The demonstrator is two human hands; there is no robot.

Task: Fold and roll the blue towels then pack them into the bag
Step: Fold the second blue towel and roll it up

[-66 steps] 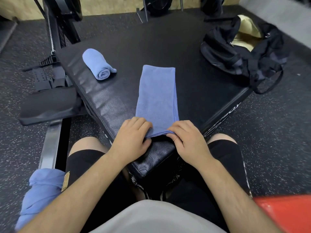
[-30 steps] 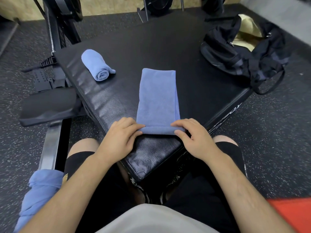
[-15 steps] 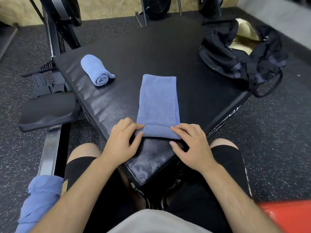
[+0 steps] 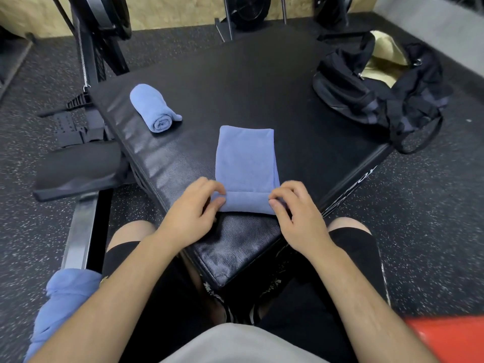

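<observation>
A folded blue towel (image 4: 246,158) lies lengthwise on the black padded box (image 4: 235,82), its near end turned into a short roll. My left hand (image 4: 195,208) pinches the roll's left end and my right hand (image 4: 294,208) pinches its right end. A finished rolled blue towel (image 4: 154,108) lies at the box's left side. The black bag (image 4: 372,90) sits open on the far right corner, its tan lining showing. Another blue towel (image 4: 60,307), crumpled, lies beside my left thigh.
A black rowing-machine seat and rail (image 4: 78,174) stand left of the box. Gym equipment frames (image 4: 104,35) rise at the back. Speckled rubber floor (image 4: 432,218) surrounds the box. A red object (image 4: 450,339) shows at the bottom right.
The towel's near end has been rolled forward, so the flat part is shorter. Both hands moved up the box with the growing roll.
</observation>
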